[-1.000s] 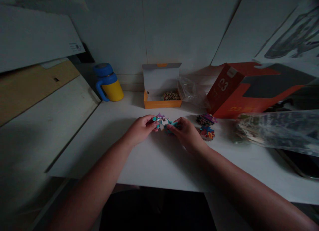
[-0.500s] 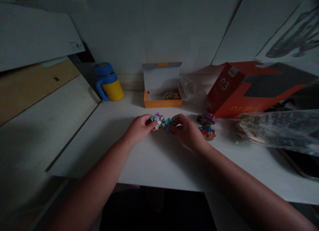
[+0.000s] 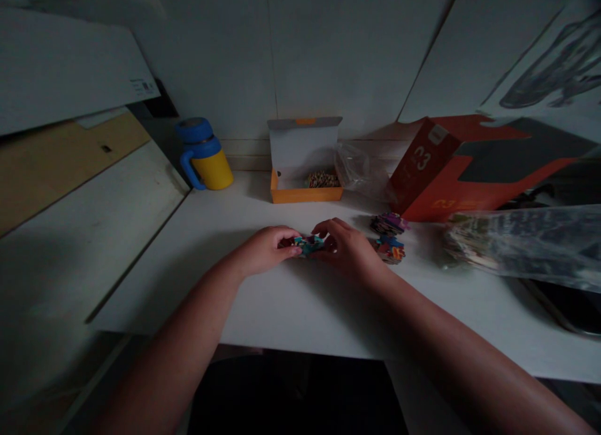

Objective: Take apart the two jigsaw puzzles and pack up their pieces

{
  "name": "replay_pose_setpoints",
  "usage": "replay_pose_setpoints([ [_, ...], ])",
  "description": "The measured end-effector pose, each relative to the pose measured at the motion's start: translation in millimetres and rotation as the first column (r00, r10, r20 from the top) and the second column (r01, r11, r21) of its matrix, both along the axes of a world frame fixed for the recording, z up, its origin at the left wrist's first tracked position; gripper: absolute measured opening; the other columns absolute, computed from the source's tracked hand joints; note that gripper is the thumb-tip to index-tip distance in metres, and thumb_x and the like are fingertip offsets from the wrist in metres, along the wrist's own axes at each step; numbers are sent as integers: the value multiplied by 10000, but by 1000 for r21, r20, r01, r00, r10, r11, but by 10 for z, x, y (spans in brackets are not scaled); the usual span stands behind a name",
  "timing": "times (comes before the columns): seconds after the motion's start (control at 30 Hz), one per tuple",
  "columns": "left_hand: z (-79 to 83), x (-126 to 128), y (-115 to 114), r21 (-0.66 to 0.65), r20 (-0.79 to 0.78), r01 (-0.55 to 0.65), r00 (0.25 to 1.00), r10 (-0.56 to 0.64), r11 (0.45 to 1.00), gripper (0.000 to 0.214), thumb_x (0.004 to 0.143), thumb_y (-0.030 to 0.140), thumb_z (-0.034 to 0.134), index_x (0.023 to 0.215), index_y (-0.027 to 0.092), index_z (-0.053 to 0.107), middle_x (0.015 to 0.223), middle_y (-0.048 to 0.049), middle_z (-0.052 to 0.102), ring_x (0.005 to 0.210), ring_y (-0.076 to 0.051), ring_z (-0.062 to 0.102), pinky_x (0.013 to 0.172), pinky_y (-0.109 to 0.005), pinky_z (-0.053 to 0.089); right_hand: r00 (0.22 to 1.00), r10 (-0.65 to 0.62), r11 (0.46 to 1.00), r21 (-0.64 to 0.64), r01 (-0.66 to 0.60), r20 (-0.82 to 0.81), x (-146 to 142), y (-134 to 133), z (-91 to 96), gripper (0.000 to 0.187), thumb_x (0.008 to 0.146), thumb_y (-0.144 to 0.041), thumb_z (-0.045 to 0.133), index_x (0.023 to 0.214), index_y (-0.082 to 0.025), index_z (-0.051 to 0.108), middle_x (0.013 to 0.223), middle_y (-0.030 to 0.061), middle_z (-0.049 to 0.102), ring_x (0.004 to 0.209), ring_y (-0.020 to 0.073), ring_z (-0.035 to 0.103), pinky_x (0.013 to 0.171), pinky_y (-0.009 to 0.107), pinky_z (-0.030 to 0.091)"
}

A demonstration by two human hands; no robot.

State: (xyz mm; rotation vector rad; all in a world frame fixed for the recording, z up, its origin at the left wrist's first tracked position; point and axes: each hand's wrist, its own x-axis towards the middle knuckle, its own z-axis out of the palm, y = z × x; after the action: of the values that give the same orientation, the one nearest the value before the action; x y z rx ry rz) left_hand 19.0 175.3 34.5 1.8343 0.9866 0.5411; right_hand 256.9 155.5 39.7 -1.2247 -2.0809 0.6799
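Note:
Teal, white and purple jigsaw puzzle pieces [image 3: 307, 244] are held in a small stack between my two hands, just over the white table. My left hand [image 3: 270, 250] is closed on the left end of the pieces, thumb at the front. From the right, my right hand [image 3: 345, 247] has its fingers curled around the other end of them; its fingertips are partly hidden. Right of that hand lie a pile of purple puzzle pieces [image 3: 389, 223] and, nearer me, a pile of blue and orange pieces [image 3: 391, 248].
An open orange box [image 3: 307, 196] with upright puzzle pieces stands at the back, beside a crumpled clear bag [image 3: 364, 175]. A blue and yellow mug [image 3: 213, 166] is back left. At right are a red box [image 3: 417, 166] and a plastic bag [image 3: 526, 244] of pieces.
Both hands have come a little lower and closer to me. The pieces, earlier spread in two clusters, are now brought together and tilted flatter between the fingers.

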Motion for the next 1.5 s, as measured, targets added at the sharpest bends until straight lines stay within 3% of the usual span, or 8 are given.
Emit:
replay_pose_setpoints([
  [0.23,84,-1,-70,125,-125,63,991,-48,990,324,837,212,723,1159,243,705,1109,-63,710,1034,-238,647,918,-361,498,995,92,996,-4,-92,38,-27,-21,16,303,853,-180,784,1138,-200,684,1088,68,625,767,141,635,761,293,535],
  [0.53,94,26,-85,257,-242,95,970,-31,962,277,838,146,669,1095,246,695,1089,-60,684,1040,-245,633,931,-373,483,978,96,995,9,-100,186,-7,8,-30,300,853,-175,787,1143,-198,711,1043,68,690,818,172,653,795,289,505],
  [0.87,-120,254,-246,299,-134,-135,974,182,945,578,736,61,617,1251,240,427,1234,-93,606,1149,-248,616,993,-379,501,986,66,998,-26,-63,150,-47,-29,-41,440,881,-152,746,1302,-197,630,1085,72,728,838,175,675,797,291,498],
  [0.97,-117,339,-279,290,-82,-180,974,212,940,624,712,34,605,1261,238,389,1284,-111,580,1198,-248,603,1028,-392,499,984,74,997,-29,-70,161,-54,-39,-24,340,880,-141,736,1210,-173,662,1032,73,724,797,167,665,767,284,492],
  [1.4,-140,514,-315,138,217,-265,948,232,954,537,726,6,569,1203,228,463,1227,-83,597,1193,-226,595,1063,-407,471,968,148,988,11,-153,202,-122,-59,-90,252,872,-47,614,1051,-178,734,1019,77,755,904,189,700,801,264,476],
  [1.5,-145,471,-240,146,297,-291,925,238,946,425,817,47,530,1205,217,494,1220,-86,616,1200,-220,601,1059,-400,479,977,60,997,40,-69,204,-53,-37,-11,184,902,-120,645,1056,-176,728,994,79,758,840,187,688,750,267,462],
])
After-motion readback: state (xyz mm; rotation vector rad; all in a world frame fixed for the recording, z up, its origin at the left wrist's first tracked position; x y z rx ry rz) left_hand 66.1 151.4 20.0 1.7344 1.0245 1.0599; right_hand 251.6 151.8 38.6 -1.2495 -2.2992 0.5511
